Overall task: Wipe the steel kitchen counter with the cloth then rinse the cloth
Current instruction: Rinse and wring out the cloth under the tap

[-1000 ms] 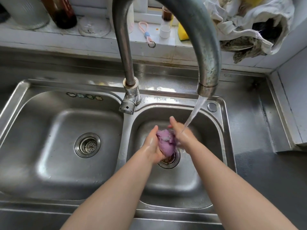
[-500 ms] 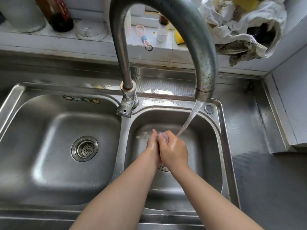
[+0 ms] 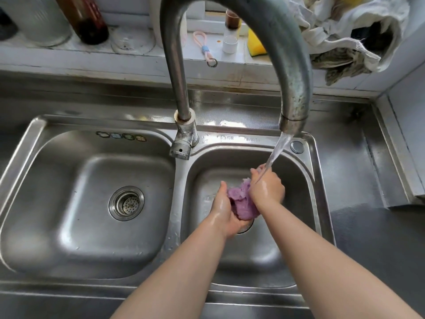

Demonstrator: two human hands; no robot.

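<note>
A wet purple cloth (image 3: 241, 202) is bunched between both my hands over the drain of the right sink basin (image 3: 296, 180). My left hand (image 3: 222, 210) cups it from the left and below. My right hand (image 3: 266, 188) grips its upper right part, fingers curled over it. A stream of water (image 3: 274, 154) runs from the curved steel tap (image 3: 294, 72) onto the top of my right hand. The steel counter (image 3: 368, 238) lies to the right of the sink.
The left basin (image 3: 57, 215) has a strainer drain (image 3: 126, 203). On the ledge behind stand a dark bottle (image 3: 85, 19), a metal canister (image 3: 43, 19), a small white cup (image 3: 230, 44), a yellow sponge (image 3: 255, 43) and a heap of rags (image 3: 345, 35).
Half a second ago my hands were pressed together, hiding the cloth. They have since parted, the right hand moved up and right under the stream, and the purple cloth shows again.
</note>
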